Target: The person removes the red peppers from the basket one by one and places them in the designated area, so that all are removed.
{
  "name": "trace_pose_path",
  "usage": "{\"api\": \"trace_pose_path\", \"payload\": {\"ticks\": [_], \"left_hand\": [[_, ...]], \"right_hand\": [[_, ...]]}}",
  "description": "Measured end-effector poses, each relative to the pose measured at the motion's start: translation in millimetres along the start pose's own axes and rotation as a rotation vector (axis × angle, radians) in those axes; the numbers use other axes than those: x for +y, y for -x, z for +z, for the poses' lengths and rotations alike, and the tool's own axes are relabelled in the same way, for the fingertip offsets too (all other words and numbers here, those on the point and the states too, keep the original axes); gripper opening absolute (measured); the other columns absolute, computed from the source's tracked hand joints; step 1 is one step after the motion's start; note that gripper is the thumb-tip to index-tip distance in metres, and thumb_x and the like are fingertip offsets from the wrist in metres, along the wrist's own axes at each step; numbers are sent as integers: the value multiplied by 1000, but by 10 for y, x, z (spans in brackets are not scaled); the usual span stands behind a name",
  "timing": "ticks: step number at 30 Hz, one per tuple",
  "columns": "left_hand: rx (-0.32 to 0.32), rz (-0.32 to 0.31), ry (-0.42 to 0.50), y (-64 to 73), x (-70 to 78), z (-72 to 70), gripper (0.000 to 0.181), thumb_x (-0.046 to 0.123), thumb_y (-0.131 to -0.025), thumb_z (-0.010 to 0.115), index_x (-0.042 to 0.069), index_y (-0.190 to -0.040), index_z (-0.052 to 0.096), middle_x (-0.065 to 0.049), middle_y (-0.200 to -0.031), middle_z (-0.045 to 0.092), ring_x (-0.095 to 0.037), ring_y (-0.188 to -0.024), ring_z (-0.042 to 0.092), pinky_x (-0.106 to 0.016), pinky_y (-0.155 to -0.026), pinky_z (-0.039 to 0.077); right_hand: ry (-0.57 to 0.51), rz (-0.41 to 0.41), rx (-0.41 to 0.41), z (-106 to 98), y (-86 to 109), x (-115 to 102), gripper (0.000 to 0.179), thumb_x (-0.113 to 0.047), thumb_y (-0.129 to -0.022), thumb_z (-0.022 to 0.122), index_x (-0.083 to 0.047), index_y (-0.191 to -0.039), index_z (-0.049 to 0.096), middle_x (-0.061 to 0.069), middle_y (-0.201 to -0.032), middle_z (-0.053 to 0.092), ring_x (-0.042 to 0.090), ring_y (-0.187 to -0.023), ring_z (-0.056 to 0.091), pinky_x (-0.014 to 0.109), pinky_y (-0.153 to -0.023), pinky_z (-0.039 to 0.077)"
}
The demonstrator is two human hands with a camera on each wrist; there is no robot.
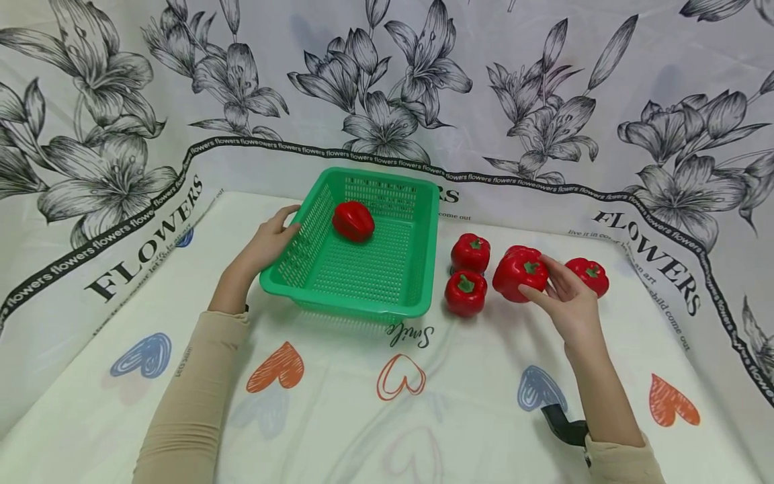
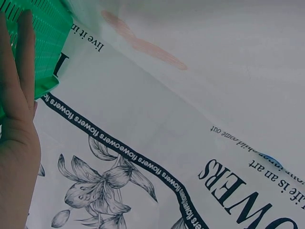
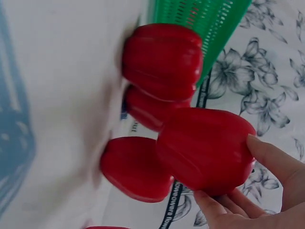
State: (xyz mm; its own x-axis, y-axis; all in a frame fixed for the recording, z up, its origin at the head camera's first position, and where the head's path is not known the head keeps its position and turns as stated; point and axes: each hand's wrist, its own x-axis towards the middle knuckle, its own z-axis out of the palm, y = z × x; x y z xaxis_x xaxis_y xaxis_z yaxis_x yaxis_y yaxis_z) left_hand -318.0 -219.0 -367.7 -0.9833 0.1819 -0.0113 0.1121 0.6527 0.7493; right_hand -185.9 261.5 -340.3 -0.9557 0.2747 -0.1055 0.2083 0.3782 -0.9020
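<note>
My right hand [image 1: 568, 299] pinches a red bell pepper [image 1: 514, 275] between thumb and fingers; in the right wrist view the pepper [image 3: 206, 149] is above the cloth. Partly behind it there lies another bell pepper [image 3: 136, 169]. My left hand [image 1: 269, 238] touches the left side of a green plastic basket [image 1: 347, 306], and the left wrist view shows its fingers [image 2: 27, 52] straight along the outer wall. Inside the basket, one bell pepper [image 1: 353, 222] lies on its side. Two bell peppers, a rear one [image 1: 470, 253] and a front one [image 1: 465, 296], stand right of the basket.
One more bell pepper [image 1: 595, 277] lies just beyond my right hand. A white cloth [image 1: 338, 410] with hearts and printed words covers the table. Behind, a flower-printed cloth [image 1: 532, 40] rises. A black strap piece [image 1: 565, 425] hangs by my right wrist.
</note>
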Motion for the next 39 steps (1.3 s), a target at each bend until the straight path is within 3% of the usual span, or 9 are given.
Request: {"api": "trace_pose_path", "payload": {"ticks": [5,15,21,39], "left_hand": [[5,2,1,6,0,10,58,37,-107,30,15,-158,13,-33,-134,53,-42,-103,66,-46,-81,56],[8,-8,7,1,-3,12,59,39,-106,30,17,-158,13,-31,-138,50,-41,-108,63,-51,-89,52],[-4,-10,11,-1,0,8,59,40,-106,30,18,-158,11,-31,-140,48,-43,-111,62,-53,-92,50],[3,-9,8,-11,-6,14,59,40,-106,30,18,-158,12,-31,-141,48,-42,-110,62,-53,-91,50]], "right_hand": [[9,30,-14,-1,4,163,79,-37,-88,71,-28,-155,29,2,-162,25,27,-150,26,31,-104,38],[35,74,-51,73,-30,331,78,-32,-92,68,-24,-156,26,3,-163,25,27,-150,26,39,-110,37],[61,85,-64,99,-34,354,79,-29,-92,68,-22,-156,24,5,-163,24,28,-150,24,44,-112,36],[83,72,-32,92,-20,282,77,-34,-91,69,-24,-155,27,1,-162,25,25,-151,23,42,-116,31]]}}
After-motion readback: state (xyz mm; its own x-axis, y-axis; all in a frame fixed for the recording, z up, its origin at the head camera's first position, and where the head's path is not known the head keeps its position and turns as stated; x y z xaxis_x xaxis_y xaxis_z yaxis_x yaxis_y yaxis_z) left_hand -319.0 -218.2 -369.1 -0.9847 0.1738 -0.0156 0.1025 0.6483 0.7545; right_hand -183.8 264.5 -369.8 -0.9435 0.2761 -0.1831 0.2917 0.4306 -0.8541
